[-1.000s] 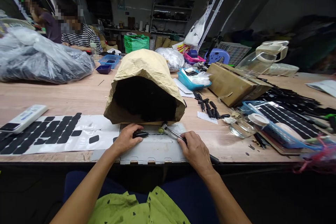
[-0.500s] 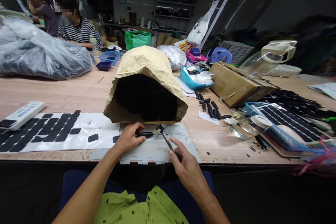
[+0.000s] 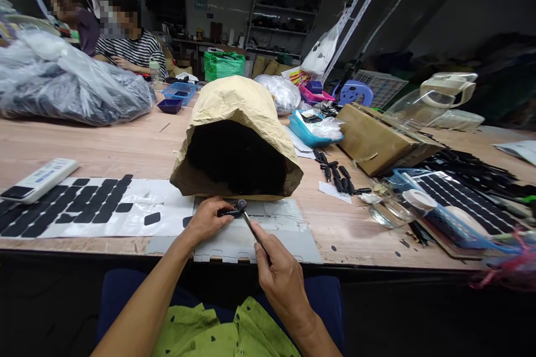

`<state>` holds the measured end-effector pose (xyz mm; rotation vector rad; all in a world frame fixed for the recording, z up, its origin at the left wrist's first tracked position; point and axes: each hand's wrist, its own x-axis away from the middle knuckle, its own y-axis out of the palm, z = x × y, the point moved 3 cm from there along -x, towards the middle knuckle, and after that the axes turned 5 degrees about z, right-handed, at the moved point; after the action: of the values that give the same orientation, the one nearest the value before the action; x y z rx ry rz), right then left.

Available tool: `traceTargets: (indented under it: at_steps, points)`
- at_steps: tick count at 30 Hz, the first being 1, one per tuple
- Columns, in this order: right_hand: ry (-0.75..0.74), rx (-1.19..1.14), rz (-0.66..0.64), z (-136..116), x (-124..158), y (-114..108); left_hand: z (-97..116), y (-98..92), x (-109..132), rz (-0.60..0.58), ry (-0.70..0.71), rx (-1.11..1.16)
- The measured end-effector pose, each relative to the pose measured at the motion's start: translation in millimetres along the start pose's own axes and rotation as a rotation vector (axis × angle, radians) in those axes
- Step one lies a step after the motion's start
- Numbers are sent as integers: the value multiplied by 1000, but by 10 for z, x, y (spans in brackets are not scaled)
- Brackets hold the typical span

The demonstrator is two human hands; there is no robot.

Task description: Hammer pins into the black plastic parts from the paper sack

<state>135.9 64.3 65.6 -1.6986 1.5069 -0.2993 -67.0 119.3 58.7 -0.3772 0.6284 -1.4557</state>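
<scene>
My left hand (image 3: pixel 208 220) pinches a small black piece (image 3: pixel 226 212) down on the grey board (image 3: pixel 288 240). My right hand (image 3: pixel 280 268) is closed around the handle of a small metal hammer (image 3: pixel 247 217). The hammer's round head is over the right part of the black piece; whether they touch I cannot tell. Just behind both hands stands an open brown paper bag (image 3: pixel 234 95) with a dark inside. A white sheet with black rounded patches (image 3: pixel 152 218) lies left of the board.
A white device (image 3: pixel 42 179) and a big plastic bag (image 3: pixel 71 86) are on the left. Black parts (image 3: pixel 341 178), a cardboard box (image 3: pixel 372 142), a glass jar (image 3: pixel 389 212) and a blue basket (image 3: pixel 460 223) are on the right. Two people sit at the far left.
The hammer in my right hand has moved left, its head now over the black piece. My left hand keeps its hold. The view has shifted slightly.
</scene>
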Motion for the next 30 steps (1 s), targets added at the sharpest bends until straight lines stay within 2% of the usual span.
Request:
traceTargets:
  at_steps: [4,9,16,21,26,30]
  points:
    - [-21,78,-37,10,-1,32,16,-1,-2,-4,3,12]
    - [4,87,23,32,-10,-35,-3,2,1,-2,-4,-4]
    - [52,95,10,135,-30,-70,-4,-1,5,15,-14,-22]
    - [43,233,140,369,-288,-174,13,33,34,39,55,-138]
    - [-74,500,207,651,-485,-173,-23,42,-1,-22,76,-150]
    - [-105,501,236,732,-466,-144,208,-33,165,-96,124,36]
